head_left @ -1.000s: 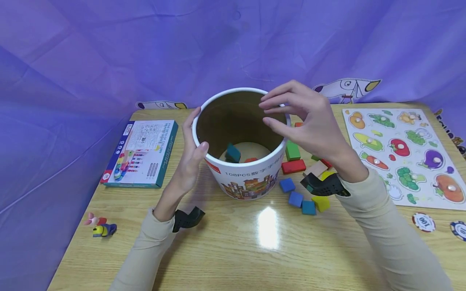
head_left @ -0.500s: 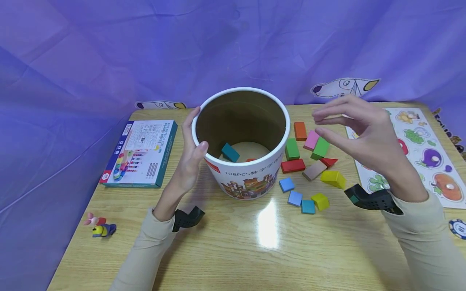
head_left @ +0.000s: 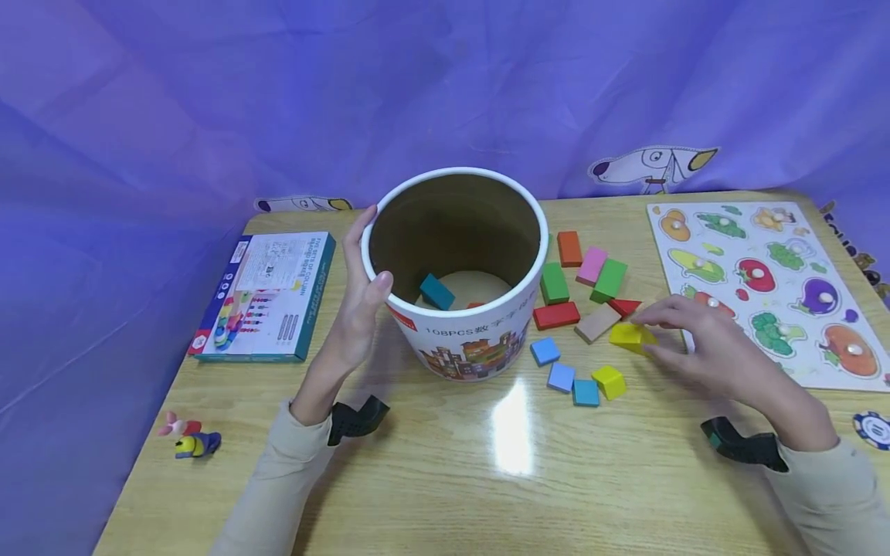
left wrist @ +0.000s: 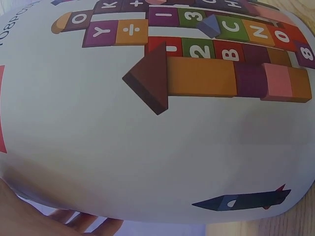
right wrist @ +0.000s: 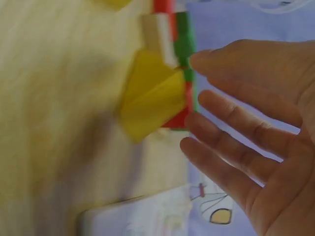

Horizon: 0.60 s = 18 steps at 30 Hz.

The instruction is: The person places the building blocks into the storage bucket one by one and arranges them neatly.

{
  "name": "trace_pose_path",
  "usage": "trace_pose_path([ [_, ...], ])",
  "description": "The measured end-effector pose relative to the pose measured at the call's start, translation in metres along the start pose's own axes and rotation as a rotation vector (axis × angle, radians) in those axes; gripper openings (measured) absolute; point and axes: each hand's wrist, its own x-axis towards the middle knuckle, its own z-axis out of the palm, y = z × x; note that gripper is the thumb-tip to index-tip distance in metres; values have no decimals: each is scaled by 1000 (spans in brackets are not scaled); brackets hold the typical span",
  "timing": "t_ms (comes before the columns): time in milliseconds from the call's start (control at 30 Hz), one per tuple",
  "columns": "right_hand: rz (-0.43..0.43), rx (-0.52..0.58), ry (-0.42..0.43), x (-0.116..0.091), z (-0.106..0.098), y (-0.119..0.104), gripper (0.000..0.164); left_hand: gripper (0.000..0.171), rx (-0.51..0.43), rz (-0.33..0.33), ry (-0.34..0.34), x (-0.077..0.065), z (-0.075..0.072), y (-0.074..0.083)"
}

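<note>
My left hand holds the left side of a white printed bucket, its thumb at the rim. In the left wrist view its fingers lie against the bucket's wall. Inside the bucket are a teal block and part of an orange-red piece. Low over the table, my right hand reaches to a yellow wedge-shaped block, thumb and fingers spread on its right side. The right wrist view, blurred, has that hand with parted fingers beside the yellow block; I cannot tell whether they touch.
Loose blocks lie right of the bucket, among them a red one, a green one and a blue one. A vegetable puzzle board lies right, a boxed toy left. Small figurines and a poker chip sit near the edges.
My right hand has moved from above the bucket's rim out to the right, then down to the yellow block. The left hand keeps its place on the bucket.
</note>
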Motion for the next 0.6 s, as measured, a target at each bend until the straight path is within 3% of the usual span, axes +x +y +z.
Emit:
trace_pose_path([
  [233,20,-1,-28,-6,15,6,37,86,-2,-13,-11,-2,0,1],
  [600,68,-24,-88,-6,21,3,39,90,13,-7,-1,-1,0,2],
])
